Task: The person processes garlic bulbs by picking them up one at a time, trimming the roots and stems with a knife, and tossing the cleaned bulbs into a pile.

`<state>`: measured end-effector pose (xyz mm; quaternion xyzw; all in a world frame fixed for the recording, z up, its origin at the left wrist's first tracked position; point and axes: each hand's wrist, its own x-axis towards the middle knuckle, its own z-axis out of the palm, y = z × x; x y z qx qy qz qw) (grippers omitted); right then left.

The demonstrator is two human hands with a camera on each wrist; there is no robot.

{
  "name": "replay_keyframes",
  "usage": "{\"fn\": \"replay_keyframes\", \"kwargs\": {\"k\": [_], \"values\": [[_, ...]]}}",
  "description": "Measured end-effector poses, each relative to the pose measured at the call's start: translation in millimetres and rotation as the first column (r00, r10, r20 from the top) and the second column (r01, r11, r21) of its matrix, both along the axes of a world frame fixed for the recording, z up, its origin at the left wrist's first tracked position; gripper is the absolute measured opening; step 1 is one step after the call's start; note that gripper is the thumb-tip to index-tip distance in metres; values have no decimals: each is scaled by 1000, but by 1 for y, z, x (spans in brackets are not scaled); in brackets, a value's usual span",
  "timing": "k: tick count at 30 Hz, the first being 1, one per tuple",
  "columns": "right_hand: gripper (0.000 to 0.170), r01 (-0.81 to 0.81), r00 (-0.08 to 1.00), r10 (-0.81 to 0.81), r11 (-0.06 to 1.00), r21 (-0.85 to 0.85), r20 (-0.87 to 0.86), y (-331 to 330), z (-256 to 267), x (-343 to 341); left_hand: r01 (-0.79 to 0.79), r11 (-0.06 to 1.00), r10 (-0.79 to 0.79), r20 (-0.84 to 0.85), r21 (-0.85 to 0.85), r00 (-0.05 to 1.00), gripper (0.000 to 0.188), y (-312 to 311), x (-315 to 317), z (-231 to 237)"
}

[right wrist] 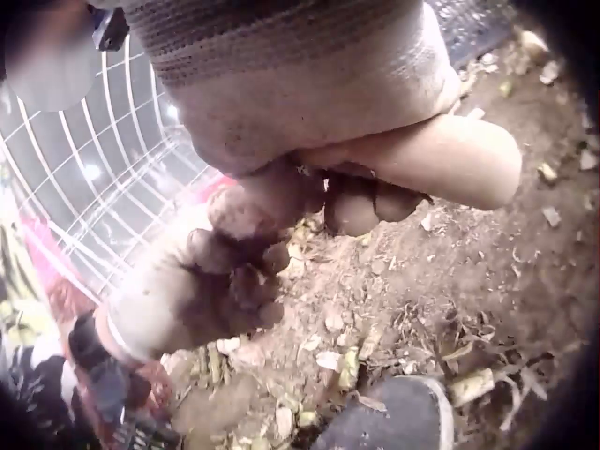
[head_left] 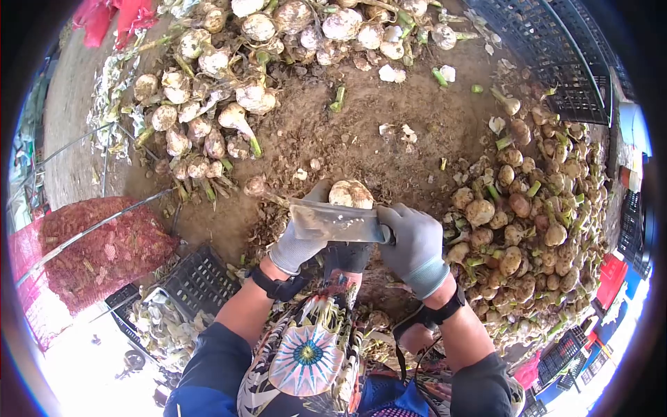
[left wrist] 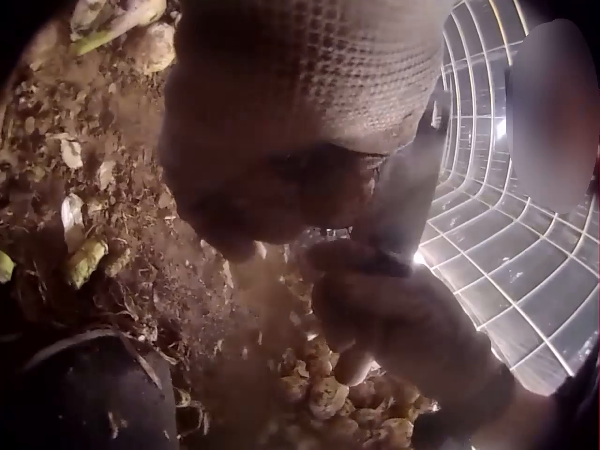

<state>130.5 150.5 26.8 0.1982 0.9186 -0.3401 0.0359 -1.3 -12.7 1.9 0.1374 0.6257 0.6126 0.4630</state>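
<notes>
My gloved right hand (head_left: 415, 243) grips a cleaver (head_left: 333, 224). Its broad blade lies across the view between my hands, and its wooden handle (right wrist: 459, 161) sticks out of the fist in the right wrist view. The gloved left hand (head_left: 299, 244) holds a garlic bulb (head_left: 351, 194), pale and dirt-streaked, just beyond the blade. Part of that hand's fingers is hidden behind the blade. Left of the blade, a smaller garlic head on a stalk (head_left: 257, 186) points outward. In the left wrist view the glove (left wrist: 300, 103) hides most of the grip.
Untrimmed garlic with stems (head_left: 201, 104) is heaped at the far left. A large pile of cut bulbs (head_left: 542, 215) lies to the right. A full red mesh sack (head_left: 104, 243) and a black crate (head_left: 201, 281) stand at left; more black crates (head_left: 549, 48) are at far right.
</notes>
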Motion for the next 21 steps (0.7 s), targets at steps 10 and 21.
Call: {"fn": "replay_keyframes", "kwargs": {"k": [10, 21], "values": [[30, 81, 996, -81, 997, 14, -40, -2, 27, -4, 50, 995, -46, 39, -82, 998, 80, 1, -9, -7], [28, 59, 996, -62, 997, -52, -61, 1, 15, 0, 108, 994, -108, 48, 17, 993, 85, -22, -8, -12]]}}
